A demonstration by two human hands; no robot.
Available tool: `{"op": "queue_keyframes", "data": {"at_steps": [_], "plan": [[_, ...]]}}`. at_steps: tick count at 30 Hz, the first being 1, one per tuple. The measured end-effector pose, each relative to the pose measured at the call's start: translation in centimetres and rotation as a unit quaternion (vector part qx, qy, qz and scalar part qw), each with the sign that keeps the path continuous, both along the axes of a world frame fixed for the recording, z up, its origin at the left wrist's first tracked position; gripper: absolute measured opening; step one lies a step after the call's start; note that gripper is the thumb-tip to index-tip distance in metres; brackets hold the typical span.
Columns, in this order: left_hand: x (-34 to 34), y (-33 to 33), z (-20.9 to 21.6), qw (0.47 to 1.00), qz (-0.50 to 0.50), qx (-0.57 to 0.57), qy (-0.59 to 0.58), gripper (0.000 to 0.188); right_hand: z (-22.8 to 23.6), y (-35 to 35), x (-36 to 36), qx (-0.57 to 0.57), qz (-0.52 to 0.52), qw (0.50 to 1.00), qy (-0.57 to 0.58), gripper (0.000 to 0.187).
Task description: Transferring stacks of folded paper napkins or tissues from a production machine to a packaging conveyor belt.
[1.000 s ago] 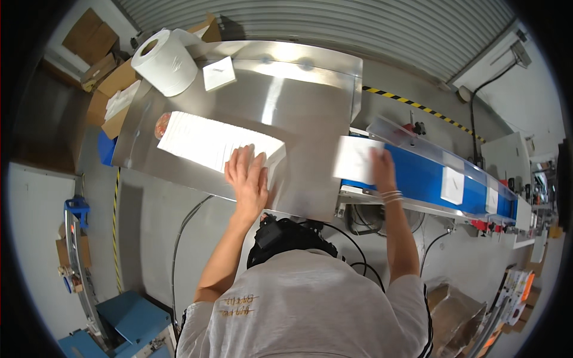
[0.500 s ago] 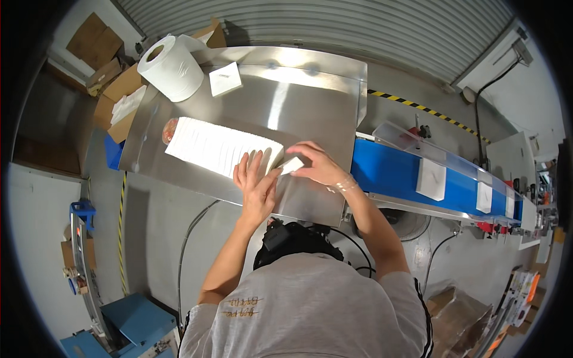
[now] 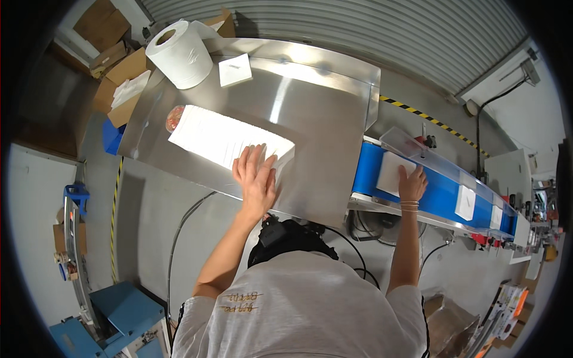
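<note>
On the steel table, a long row of flat white squares (image 3: 218,136) stands packed on edge. My left hand (image 3: 256,182) rests on the row's right end, its fingers stretched out over the top edges. To the right, my right hand (image 3: 412,184) is over a blue conveyor belt (image 3: 441,192), with thumb and fingers apart. Its fingertips touch or hover at the right side of a white square (image 3: 391,173) lying flat on the belt. Exactly what the squares are cannot be made out.
A big white paper roll (image 3: 182,56) and a single white square (image 3: 235,70) with a small dark mark are at the table's back left. A reddish clear-wrapped item (image 3: 174,118) touches the row's left end. A clear guard (image 3: 412,143) lines the belt, which carries further squares (image 3: 465,203).
My right hand has gone from beside my left hand to the belt, where the white square it held now lies. Squares farther along have shifted away. My left hand stays at the row.
</note>
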State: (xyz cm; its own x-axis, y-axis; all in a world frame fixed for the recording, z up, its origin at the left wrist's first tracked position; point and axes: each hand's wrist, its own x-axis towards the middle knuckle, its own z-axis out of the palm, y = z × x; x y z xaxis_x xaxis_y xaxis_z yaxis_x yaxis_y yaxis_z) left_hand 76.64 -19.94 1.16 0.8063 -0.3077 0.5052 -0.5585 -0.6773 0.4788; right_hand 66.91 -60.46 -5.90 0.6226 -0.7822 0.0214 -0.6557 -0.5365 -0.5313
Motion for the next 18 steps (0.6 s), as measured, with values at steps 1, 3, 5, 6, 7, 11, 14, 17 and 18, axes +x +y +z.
{"op": "queue_keyframes", "data": {"at_steps": [1, 3, 5, 6, 7, 11, 14, 17, 18], "plan": [[-0.1, 0.1, 0.1, 1.0, 0.002, 0.003, 0.0, 0.031, 1.1, 1.5, 0.7, -0.184, 0.053, 0.981, -0.038, 0.045], [0.0, -0.1, 0.5, 1.0, -0.018, -0.003, 0.011, 0.03, 3.0, 4.9, 2.3, -0.264, 0.207, 0.936, -0.108, 0.046], [-0.3, 0.1, 0.6, 1.0, -0.019, 0.005, 0.022, 0.03, 5.4, 10.5, 5.0, -0.059, 0.398, 0.901, -0.161, 0.049], [-0.3, 0.1, 0.7, 0.999, -0.019, 0.01, 0.032, 0.029, 7.8, 13.6, 6.3, 0.128, 0.423, 0.891, -0.102, 0.05], [-0.2, 0.1, 0.7, 0.999, -0.026, 0.01, 0.03, 0.029, 7.8, 15.7, 7.7, 0.21, 0.452, 0.86, -0.108, 0.051], [0.0, 0.0, 0.9, 0.999, -0.03, 0.014, 0.023, 0.023, 4.7, 18.8, 11.0, 0.234, 0.529, 0.791, -0.199, 0.044], [0.5, 1.1, 0.5, 1.0, 0.01, 0.008, 0.019, 0.027, 3.5, 17.8, 10.1, 0.442, 0.436, 0.779, -0.088, 0.038], [0.9, 1.3, 0.3, 0.999, 0.04, -0.02, 0.014, 0.032, 1.7, 14.7, 7.4, 0.45, 0.246, 0.831, -0.217, 0.029], [0.9, 1.6, 0.3, 0.999, 0.033, 0.005, 0.011, 0.032, 1.8, 12.5, 6.7, 0.308, 0.21, 0.913, -0.168, 0.023]]}}
